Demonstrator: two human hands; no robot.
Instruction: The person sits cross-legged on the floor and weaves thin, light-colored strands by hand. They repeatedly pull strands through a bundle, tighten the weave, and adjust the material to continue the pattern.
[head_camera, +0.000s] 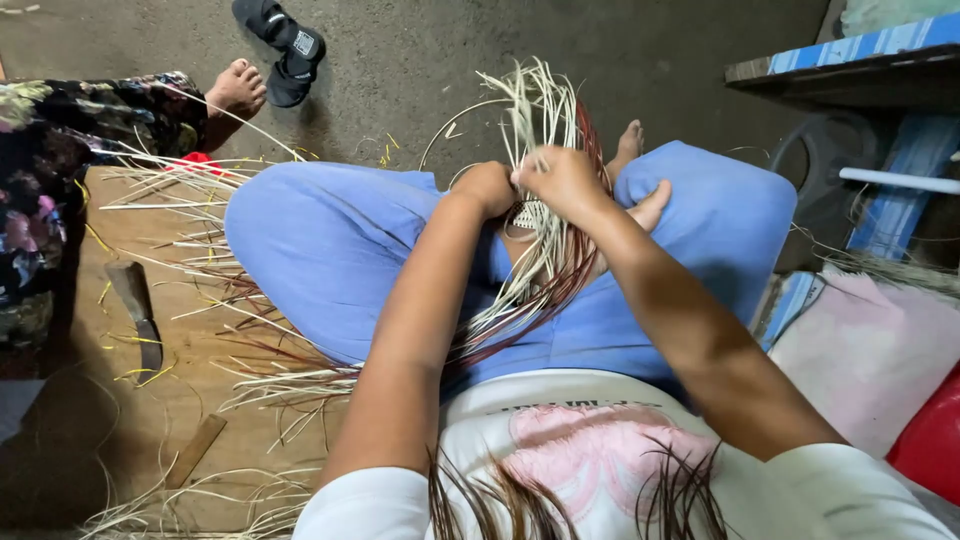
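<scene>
Shirt nearest camera. Blue-trousered knees crossed, making lap to rest weave. Loose strips fanned over board's far edge, within reach. Left hand fisted on strands, steadying; right hand pinching pale strips upward. Knife on board, left.

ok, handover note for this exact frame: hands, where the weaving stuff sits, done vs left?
Left hand: closed on the pale strips at the top of the woven piece, over the lap.
Right hand: pinching the same strips beside it.
Done: only a small woven patch shows below the hands.
Left: long pale and reddish-brown strips hang unwoven; more loose strips lie on the board on the left.
Knife lies on the board, untouched.
</scene>
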